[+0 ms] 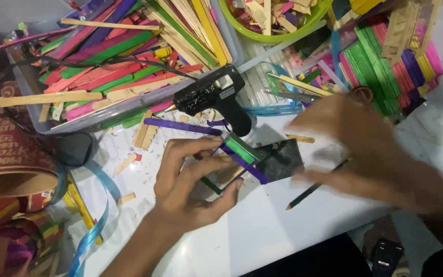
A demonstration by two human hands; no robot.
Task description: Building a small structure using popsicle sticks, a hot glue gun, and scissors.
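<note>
Right, working down from the big stuff: the white table (262,231) is spreading out under everything I'm doing, littered with wood chips. Up at the back left the clear plastic bin (103,115) is overflowing with coloured craft sticks (114,56), and beside it at the top the green bowl (270,33) is holding more stick offcuts. Bundled stacks of green and pink sticks (380,66) are piling up at the back right. A brown paper cone (14,159) is lying on its side at the left edge, with blue ribbon (96,215) curling along the table near it.

The black glue gun (216,97) is resting just behind my hands, nozzle pointing left.

My left hand (190,184) is pinching the little craft-stick piece (244,156), green and purple sticks joined together, thumb below and fingers curled over the top, holding it just above the table at the centre. It's touching a dark square pad (280,159).

My right hand (370,154) is blurring badly just right of the piece; I cannot tell whether it's gripping anything. A dark pencil (314,187) is lying under it.
</note>
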